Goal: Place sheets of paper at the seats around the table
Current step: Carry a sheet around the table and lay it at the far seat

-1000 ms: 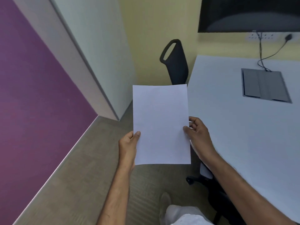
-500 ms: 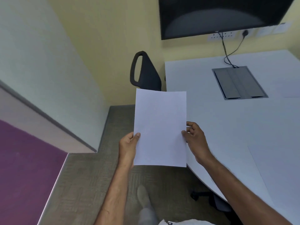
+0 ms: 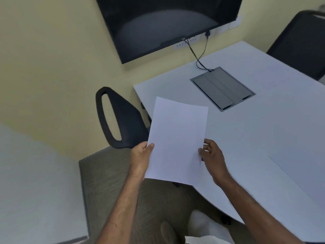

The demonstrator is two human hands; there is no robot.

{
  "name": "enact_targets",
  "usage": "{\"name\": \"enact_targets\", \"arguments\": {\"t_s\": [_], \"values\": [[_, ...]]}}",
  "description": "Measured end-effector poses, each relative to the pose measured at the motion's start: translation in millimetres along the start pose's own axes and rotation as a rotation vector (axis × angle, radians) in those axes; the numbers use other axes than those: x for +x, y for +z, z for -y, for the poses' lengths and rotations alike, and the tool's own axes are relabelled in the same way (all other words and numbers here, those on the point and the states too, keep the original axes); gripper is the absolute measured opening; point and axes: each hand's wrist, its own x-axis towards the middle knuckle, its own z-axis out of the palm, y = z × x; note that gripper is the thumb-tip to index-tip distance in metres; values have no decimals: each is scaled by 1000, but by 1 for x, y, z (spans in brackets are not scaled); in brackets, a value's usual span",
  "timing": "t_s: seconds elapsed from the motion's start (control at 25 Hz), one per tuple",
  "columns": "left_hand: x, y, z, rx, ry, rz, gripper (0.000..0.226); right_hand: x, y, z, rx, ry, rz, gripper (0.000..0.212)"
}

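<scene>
I hold a blank white sheet of paper (image 3: 177,140) upright in front of me, over the near left edge of the white table (image 3: 255,138). My left hand (image 3: 141,155) pinches its left edge with the thumb on top. My right hand (image 3: 212,156) grips its right edge. Another sheet of paper (image 3: 302,173) lies flat on the table at the right. A black chair (image 3: 121,118) stands at the table's left end, just beyond the held sheet.
A grey cable box (image 3: 222,88) is set into the tabletop, with black cables running up to wall sockets. A dark screen (image 3: 167,22) hangs on the yellow wall. A second black chair (image 3: 302,43) stands at the far right. Carpet floor lies below me.
My view has swung right and tilted, bringing more of the table, the screen and the far chair into sight. Both hands keep holding the sheet, now over the table's edge.
</scene>
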Motion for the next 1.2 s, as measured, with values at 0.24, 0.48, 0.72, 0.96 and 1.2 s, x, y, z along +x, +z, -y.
{"name": "enact_targets", "arguments": {"t_s": [0.24, 0.48, 0.72, 0.96, 1.2], "values": [[153, 17, -35, 135, 11, 152, 26, 87, 41, -1, 88, 39, -156, 45], [293, 61, -41, 299, -26, 311, 25, 179, 76, -20, 26, 76, -187, 46], [387, 93, -14, 488, -74, 397, 33, 245, 106, -48, -10, 223, -206, 45], [456, 117, 21, 569, -158, 501, 24, 279, 132, -85, -144, 291, -234, 51], [499, 132, 48, 645, -130, 566, 26, 292, 158, -111, -682, 161, -214, 64]]}}
